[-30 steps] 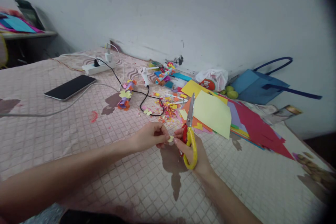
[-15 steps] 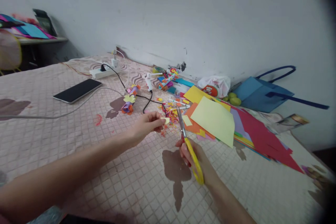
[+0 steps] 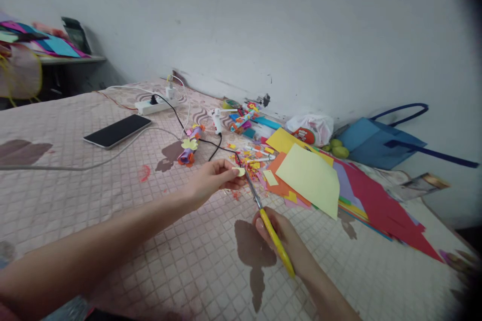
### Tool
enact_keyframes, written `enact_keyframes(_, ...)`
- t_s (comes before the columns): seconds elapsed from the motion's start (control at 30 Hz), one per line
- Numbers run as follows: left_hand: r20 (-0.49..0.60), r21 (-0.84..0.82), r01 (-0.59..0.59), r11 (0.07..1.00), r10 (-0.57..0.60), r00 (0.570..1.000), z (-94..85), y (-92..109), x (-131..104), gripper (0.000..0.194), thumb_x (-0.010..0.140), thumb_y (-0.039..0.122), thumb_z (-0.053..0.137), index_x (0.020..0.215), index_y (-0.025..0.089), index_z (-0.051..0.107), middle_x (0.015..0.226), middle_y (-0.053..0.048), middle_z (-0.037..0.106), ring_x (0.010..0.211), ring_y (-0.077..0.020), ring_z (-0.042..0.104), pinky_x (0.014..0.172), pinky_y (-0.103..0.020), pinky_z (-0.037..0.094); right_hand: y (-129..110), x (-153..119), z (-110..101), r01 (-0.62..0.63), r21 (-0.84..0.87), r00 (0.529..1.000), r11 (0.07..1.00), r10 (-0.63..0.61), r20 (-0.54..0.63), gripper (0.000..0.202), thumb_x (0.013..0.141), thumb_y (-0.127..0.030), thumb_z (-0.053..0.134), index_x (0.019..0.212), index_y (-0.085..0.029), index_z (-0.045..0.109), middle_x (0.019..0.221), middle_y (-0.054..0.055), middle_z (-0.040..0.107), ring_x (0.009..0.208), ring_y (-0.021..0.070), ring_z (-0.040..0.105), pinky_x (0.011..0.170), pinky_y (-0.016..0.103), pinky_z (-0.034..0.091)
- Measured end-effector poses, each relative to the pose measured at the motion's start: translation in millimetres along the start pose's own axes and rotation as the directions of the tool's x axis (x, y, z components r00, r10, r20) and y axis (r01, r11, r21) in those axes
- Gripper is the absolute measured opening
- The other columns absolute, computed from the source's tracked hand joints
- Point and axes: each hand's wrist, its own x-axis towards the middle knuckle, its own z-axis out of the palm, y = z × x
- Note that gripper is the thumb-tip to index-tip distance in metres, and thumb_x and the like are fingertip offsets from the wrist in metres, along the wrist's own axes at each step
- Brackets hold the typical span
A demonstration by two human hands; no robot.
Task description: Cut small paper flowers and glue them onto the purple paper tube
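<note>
Apparently pinched, left hand: thumb and fingers closed on a small pale yellow piece; fingertips cover part of its outline.
Right hand: apart from the left, wrapped round the handles of the scissors; the far handle loop and several fingers hidden.
Scissors blades: pointing up towards the pale yellow piece, tips beside it; contact and blade gap cannot be made out.
Paper scraps: multicoloured, loose beyond the hands; individual shapes too small to tell.
Paper stack: pale yellow sheet uppermost, hiding much of the orange paper; red paper to the right.
Decorated roll: purple, pale yellow flower covering part of its side.
Glue gun: beyond the scraps; fine detail blurred.
Tablet: flat, screen dark, left of the roll.
Left table: cut off by the frame edge; items overlapping, partly unclear.
</note>
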Motion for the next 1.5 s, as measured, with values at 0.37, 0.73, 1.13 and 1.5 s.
enact_keyframes(0.37,-0.012,-0.006,-0.009,1.000,0.009,1.000,1.1,-0.3,-1.0,0.021,0.072,0.024,0.068,0.074,0.012,0.051,0.070,-0.005,0.067,0.066,-0.0126,0.064,0.070,-0.029,0.051,2.9,-1.8,1.2,-0.010,0.019,1.000,1.000,0.009,0.010,0.036,0.082,-0.051,0.047,0.070,-0.017,0.044,0.059,-0.004,0.039,0.052,0.0086,0.034,0.045,0.020,0.029)
enact_keyframes(0.73,-0.005,-0.002,-0.009,1.000,0.009,1.000,0.0,-2.2,-0.1,0.019,0.074,0.024,0.066,0.074,0.012,0.050,0.071,-0.005,0.067,0.066,-0.0119,0.064,0.069,-0.028,0.051,4.7,-2.8,2.4,-0.042,0.062,0.999,0.997,0.041,0.007,0.037,0.081,-0.053,0.048,0.069,-0.019,0.043,0.057,-0.005,0.037,0.050,0.0089,0.033,0.044,0.020,0.027)
enact_keyframes(1.13,-0.019,-0.031,0.001,1.000,-0.002,1.000,0.4,-4.2,0.1,0.021,0.073,0.025,0.067,0.075,0.012,0.050,0.072,-0.005,0.067,0.066,-0.0120,0.064,0.069,-0.027,0.050,4.0,-1.9,2.3,-0.047,0.078,0.999,0.996,0.046,0.014,0.036,0.080,-0.053,0.049,0.070,-0.019,0.045,0.053,-0.005,0.038,0.048,0.0091,0.034,0.043,0.021,0.026)
enact_keyframes(1.5,-0.038,-0.033,-0.008,0.999,0.007,0.999,0.1,-2.5,0.5,0.022,0.071,0.025,0.068,0.074,0.012,0.050,0.071,-0.005,0.067,0.067,-0.0129,0.064,0.070,-0.028,0.050,4.0,-2.8,2.4,-0.034,0.079,0.999,0.996,0.034,-0.006,0.036,0.080,-0.053,0.049,0.068,-0.019,0.046,0.053,-0.004,0.040,0.048,0.0090,0.034,0.043,0.021,0.027)
